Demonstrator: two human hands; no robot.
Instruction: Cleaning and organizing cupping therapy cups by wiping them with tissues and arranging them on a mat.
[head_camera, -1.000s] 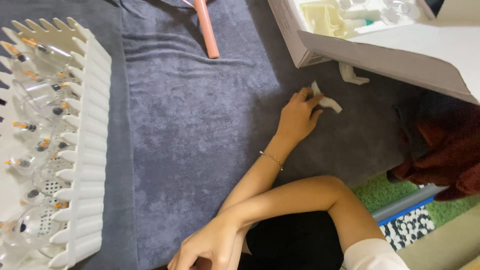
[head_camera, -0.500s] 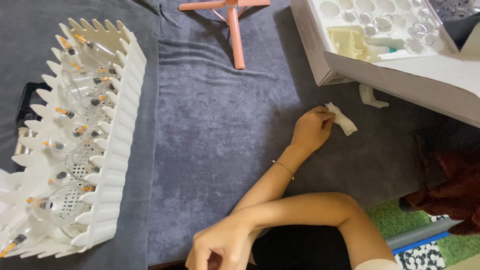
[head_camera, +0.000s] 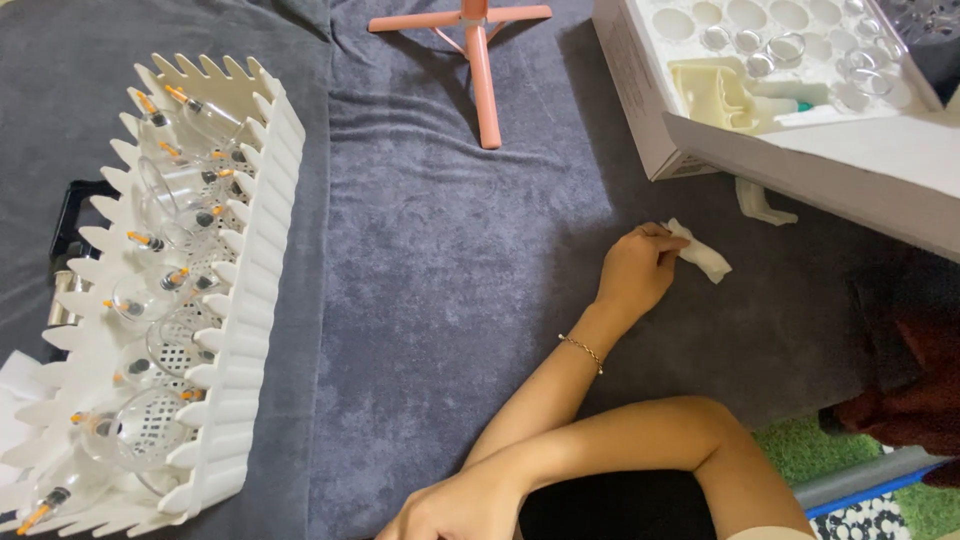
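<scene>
- a person's left hand (head_camera: 640, 270) pinches one end of a small white crumpled wipe (head_camera: 702, 254) on the grey towel (head_camera: 450, 300), toward the towel's right edge, just below the open white box (head_camera: 800, 160).
- the right hand (head_camera: 455, 510) sits at the towel's near edge, crossed under the left forearm; fingers hidden, so whether it is open or closed cannot be told.
- the wipe's long axis runs diagonally, its free end pointing away from the fingers toward the right edge and slightly nearer.
- risk, as a judgement: the grip takes only one end, so the limp wipe could slip free or drag on the towel's nap.
- a reach outward could knock the box's overhanging lid, jostling the clear cups (head_camera: 780, 45) inside.
- well apart at the left edge, the white basket (head_camera: 250, 300) of glass cups looks out of harm's way.
</scene>
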